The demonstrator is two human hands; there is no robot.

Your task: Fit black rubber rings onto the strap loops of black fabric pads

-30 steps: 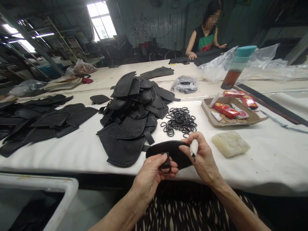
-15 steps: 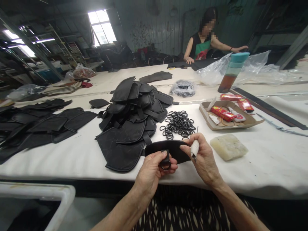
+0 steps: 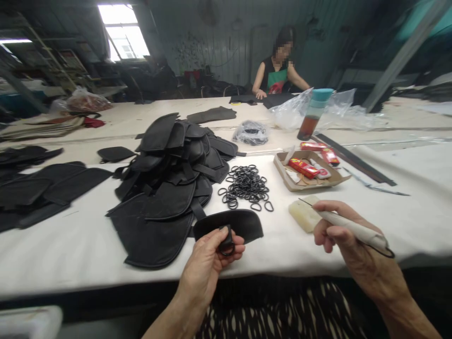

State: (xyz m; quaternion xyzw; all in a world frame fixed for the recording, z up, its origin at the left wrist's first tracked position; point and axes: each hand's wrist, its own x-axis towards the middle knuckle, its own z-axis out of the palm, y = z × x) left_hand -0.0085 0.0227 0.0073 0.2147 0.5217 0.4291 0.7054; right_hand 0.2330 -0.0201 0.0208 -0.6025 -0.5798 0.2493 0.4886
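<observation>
My left hand is closed on a black leather piece, its thumb pinching a short strap folded round a black D-ring. In my right hand is an awl with a pale wrapped handle. Its thin metal tip points left, over a yellowish wax-like block; whether it touches the block I cannot tell. A heap of loose D-rings lies just beyond the held piece. Stacked to the left of it are many similar black leather pieces.
Beyond the block stands a cardboard tray with red packets. A bottle with a blue lid, a bagged bundle and dark strips lie farther back. More black pieces cover the left side. A person works across the table.
My right hand has left the leather piece and moved right to the block, swinging the awl so its tip points left. My left hand keeps its hold. The view has turned right.
</observation>
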